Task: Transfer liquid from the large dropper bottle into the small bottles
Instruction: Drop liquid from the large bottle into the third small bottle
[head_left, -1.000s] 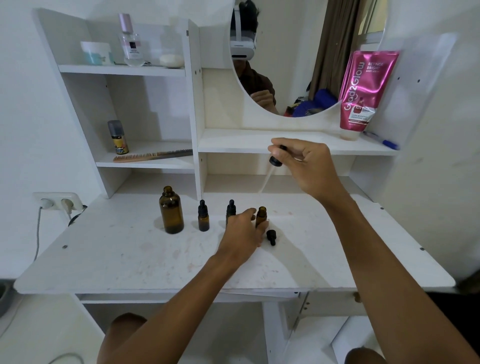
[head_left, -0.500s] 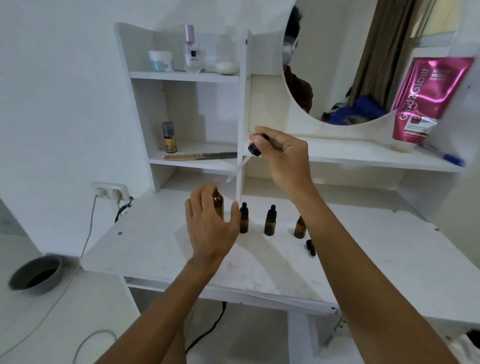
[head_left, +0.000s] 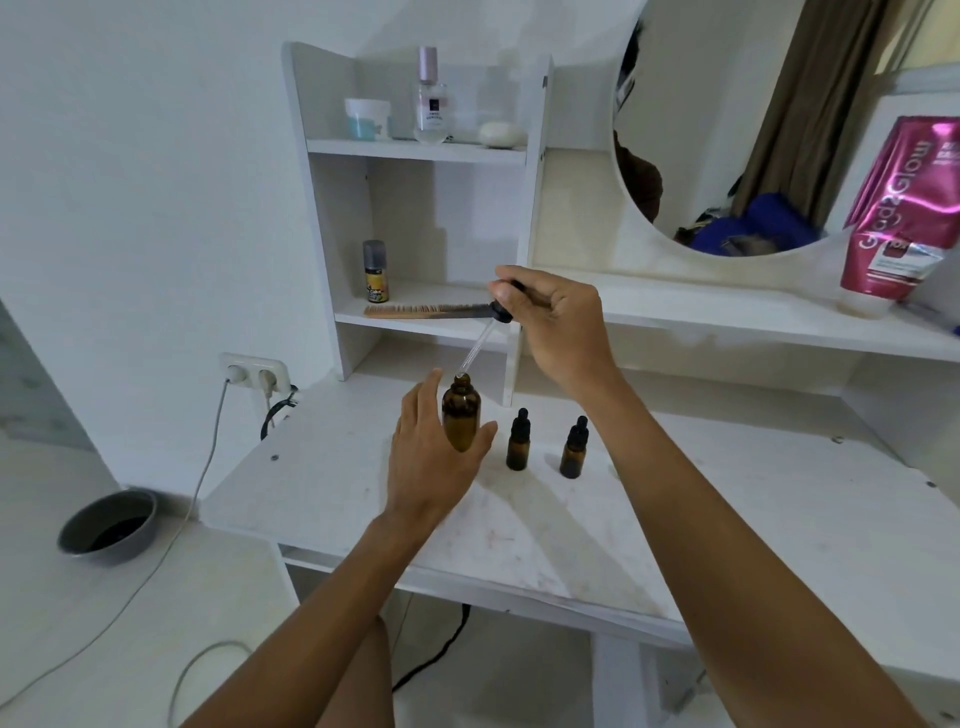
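Observation:
The large amber bottle stands uncapped on the white table. My left hand holds it between thumb and fingers. My right hand pinches the black bulb of the dropper, whose glass tube slants down with its tip at the bottle's mouth. Two small amber bottles with black dropper caps stand just right of the large one. My right forearm hides the table beyond them.
A shelf unit holds a comb, a small spray can, a jar and a perfume bottle. A pink tube leans beside the round mirror. A wall socket with cables and a grey bowl on the floor lie at left.
My left hand moved from the small bottles to the large bottle and took hold of it. My right hand brought the dropper left and down to its mouth. The view shifted left.

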